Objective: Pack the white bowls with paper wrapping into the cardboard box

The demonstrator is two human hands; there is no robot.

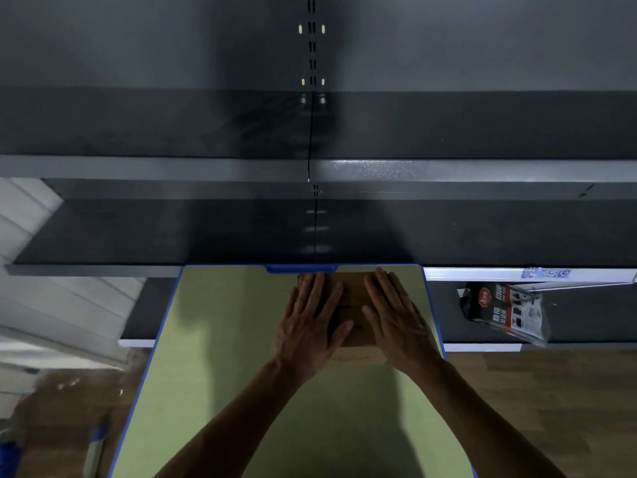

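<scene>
A small brown cardboard box [351, 301] sits at the far end of a green table [224, 339] with a blue rim. Its top flaps lie folded down. My left hand [310, 322] rests flat on the left half of the box top, fingers spread and pointing away from me. My right hand [396, 319] lies flat on the right half in the same way. Both palms press on the flaps without gripping. No white bowls or wrapping paper show anywhere; the inside of the box is hidden.
Dark grey metal shelves [241, 232] stand right behind the table's far edge. A black and red packaged item [505, 312] hangs on the lower shelf at the right. Brown cardboard and a blue object [69, 419] lie on the floor at the left. Wooden floor [551, 408] runs along the right.
</scene>
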